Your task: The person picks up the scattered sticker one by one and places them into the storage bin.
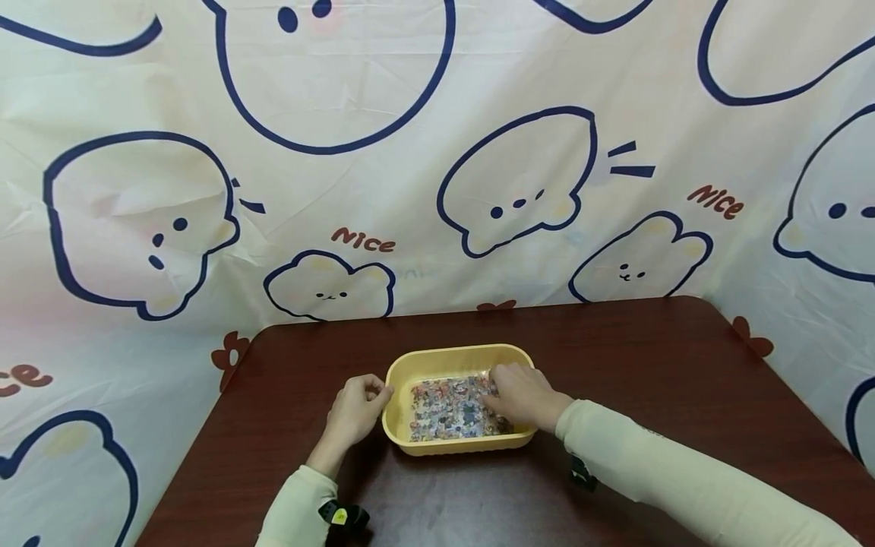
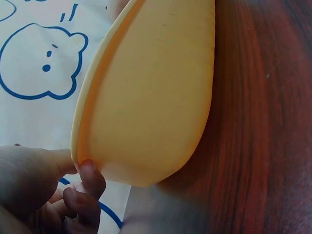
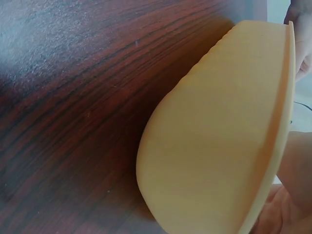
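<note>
A yellow plastic basin [image 1: 462,448] sits on the dark table, holding a layer of small, brightly printed pieces like stickers [image 1: 447,406] across its bottom. At the basin's left end, my left hand [image 1: 357,410] pinches the rim between thumb and fingertips; the left wrist view shows the fingers [image 2: 90,178] at the rim from outside. My right hand [image 1: 525,393] reaches over the right end into the basin, fingertips down at the printed pieces. In the right wrist view the basin wall [image 3: 209,131] hides most of this hand, and I cannot tell whether it holds a piece.
The reddish-brown wooden table [image 1: 615,357] extends around the basin on all sides. Behind it and at both sides hangs a pale cloth [image 1: 410,190] with blue bear outlines. Dark cameras [image 1: 344,516] are strapped at the wrists.
</note>
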A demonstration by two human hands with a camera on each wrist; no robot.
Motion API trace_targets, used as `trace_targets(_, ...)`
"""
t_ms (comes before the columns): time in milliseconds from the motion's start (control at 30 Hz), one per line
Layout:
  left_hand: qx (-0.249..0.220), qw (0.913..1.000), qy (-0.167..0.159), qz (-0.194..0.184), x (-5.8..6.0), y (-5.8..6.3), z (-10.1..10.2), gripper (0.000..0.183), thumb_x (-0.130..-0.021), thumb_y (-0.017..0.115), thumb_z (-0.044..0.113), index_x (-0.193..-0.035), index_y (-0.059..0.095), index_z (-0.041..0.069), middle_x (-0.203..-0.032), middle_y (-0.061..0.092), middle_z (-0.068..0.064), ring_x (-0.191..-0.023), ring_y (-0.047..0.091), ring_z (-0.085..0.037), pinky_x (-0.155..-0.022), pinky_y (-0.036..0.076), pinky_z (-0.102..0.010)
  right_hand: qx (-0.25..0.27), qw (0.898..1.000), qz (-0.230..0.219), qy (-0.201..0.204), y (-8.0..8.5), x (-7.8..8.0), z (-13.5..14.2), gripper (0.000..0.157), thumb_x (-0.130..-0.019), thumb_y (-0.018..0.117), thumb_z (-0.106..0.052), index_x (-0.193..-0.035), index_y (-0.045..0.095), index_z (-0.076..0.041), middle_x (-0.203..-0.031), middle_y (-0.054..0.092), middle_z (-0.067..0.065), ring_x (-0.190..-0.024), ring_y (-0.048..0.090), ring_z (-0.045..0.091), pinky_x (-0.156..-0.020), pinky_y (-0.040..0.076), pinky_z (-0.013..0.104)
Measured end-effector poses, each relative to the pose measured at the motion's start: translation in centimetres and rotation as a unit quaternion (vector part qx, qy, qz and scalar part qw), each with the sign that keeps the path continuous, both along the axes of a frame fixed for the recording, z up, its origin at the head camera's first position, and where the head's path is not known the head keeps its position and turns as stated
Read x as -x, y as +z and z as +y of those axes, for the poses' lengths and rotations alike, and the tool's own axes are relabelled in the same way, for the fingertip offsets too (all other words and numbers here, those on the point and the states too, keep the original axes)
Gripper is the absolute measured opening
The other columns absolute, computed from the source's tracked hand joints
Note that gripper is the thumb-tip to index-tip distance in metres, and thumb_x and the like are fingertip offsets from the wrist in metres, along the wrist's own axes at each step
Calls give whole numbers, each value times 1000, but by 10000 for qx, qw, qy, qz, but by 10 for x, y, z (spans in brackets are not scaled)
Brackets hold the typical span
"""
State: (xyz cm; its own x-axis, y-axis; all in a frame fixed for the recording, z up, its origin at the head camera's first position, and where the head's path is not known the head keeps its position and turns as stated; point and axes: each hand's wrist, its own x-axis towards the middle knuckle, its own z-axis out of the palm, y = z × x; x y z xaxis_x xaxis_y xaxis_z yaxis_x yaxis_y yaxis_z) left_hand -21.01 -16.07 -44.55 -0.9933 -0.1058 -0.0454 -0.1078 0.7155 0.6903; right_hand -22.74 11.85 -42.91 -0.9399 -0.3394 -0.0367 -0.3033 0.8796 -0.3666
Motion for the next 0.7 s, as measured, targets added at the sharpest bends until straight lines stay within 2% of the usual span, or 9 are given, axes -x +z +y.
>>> trace_targets(200, 38, 10000, -10, 5, 0, 1, 0, 19, -97, 65, 30, -90, 68, 13, -62, 58, 3, -57, 50, -14, -55, 36, -30, 250, 9996, 25, 133, 3, -2, 2, 37, -92, 74, -35, -70, 54, -14, -54, 41, -4, -46, 39, 11, -43, 26, 27)
trace_targets(433, 215, 9997, 63, -22, -3, 4, -1, 24, -99, 63, 36, -90, 69, 14, -67, 63, 2, -58, 53, -15, -57, 37, -31, 572, 9976, 360, 137, 6, -3, 2, 21, -94, 71, -30, -85, 70, -11, -61, 57, -6, -48, 49, 7, -44, 37, 26)
trace_targets(533, 230, 9997, 105, 10, -3, 5, -2, 27, -99, 61, 38, -88, 70, 15, -66, 63, 2, -58, 53, -15, -56, 37, -31, 708, 9965, 450, 48, 7, -3, 2, 20, -95, 69, -30, -92, 74, -10, -63, 61, -8, -50, 51, 7, -45, 40, 26)
trace_targets(700, 220, 9997, 84, -1, -2, 7, -3, 29, -100, 60, 39, -88, 69, 14, -64, 62, 3, -56, 53, -15, -56, 37, -31, 807, 9957, 451, -21, 8, -4, 3, 23, -96, 68, -31, -98, 75, -10, -59, 57, -10, -48, 49, 7, -43, 36, 26)
